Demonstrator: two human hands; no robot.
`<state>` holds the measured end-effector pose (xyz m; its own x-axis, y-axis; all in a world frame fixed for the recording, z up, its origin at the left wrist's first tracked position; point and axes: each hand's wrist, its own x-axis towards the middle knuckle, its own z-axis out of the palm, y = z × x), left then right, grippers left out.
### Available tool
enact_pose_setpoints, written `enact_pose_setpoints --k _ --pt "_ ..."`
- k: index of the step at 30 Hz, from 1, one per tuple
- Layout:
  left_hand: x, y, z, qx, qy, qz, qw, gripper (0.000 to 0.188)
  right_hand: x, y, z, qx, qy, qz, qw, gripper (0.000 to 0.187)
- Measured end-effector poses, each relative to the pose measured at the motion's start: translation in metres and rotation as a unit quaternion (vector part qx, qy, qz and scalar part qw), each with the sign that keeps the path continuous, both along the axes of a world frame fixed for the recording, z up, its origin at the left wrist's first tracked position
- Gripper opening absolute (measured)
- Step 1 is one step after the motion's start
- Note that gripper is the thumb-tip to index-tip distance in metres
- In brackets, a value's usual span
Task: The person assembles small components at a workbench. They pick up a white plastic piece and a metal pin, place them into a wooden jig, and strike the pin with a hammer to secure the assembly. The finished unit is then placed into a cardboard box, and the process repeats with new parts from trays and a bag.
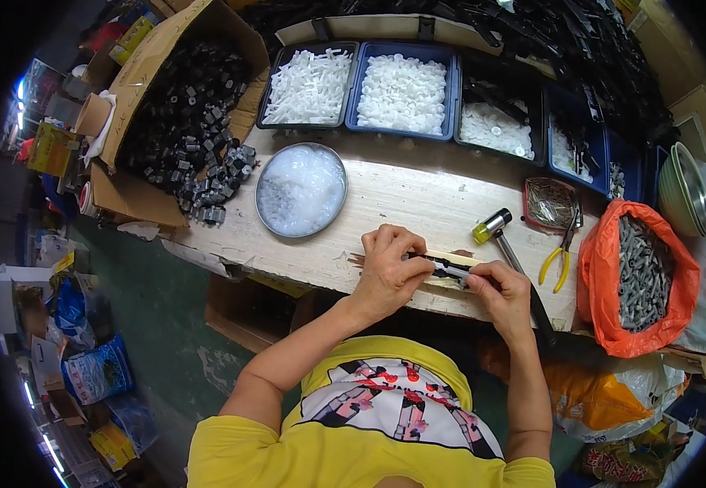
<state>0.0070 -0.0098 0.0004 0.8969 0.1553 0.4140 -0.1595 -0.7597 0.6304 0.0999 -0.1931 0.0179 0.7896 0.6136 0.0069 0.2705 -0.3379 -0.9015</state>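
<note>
At the table's front edge, both hands work on a narrow black plastic part [457,268] with a white and grey rod-like piece [444,266] along it. My left hand [389,272] is closed around the part's left end, thumb and fingers pinched together. With thumb and forefinger, my right hand [501,294] grips its right end. A pale wooden strip [450,256] lies just behind the part. The fingers hide both ends. Beyond my right hand lie a hammer [511,254] with a yellow-and-black head and yellow-handled pliers [562,256].
A round dish [301,191] of whitish gel sits left of centre. A carton [143,89] spills dark metal-and-black parts. Bins of white plastic pieces [402,93] line the back. A red tray [550,203] of pins and an orange bag [598,281] of grey parts stand right.
</note>
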Motion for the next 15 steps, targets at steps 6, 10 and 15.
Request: enact_pose_setpoints --k 6,10,15 --pt "0.000 0.000 0.000 0.031 0.001 -0.011 0.999 0.018 0.005 0.005 -0.001 -0.033 0.192 -0.075 0.978 0.010" --pt "0.000 0.001 0.001 0.032 0.006 -0.018 0.999 0.018 0.011 0.003 -0.013 -0.047 0.196 -0.077 0.976 0.013" --pt "0.001 0.001 0.000 0.034 0.000 -0.019 0.999 0.018 0.014 0.001 -0.014 -0.055 0.193 -0.077 0.977 0.016"
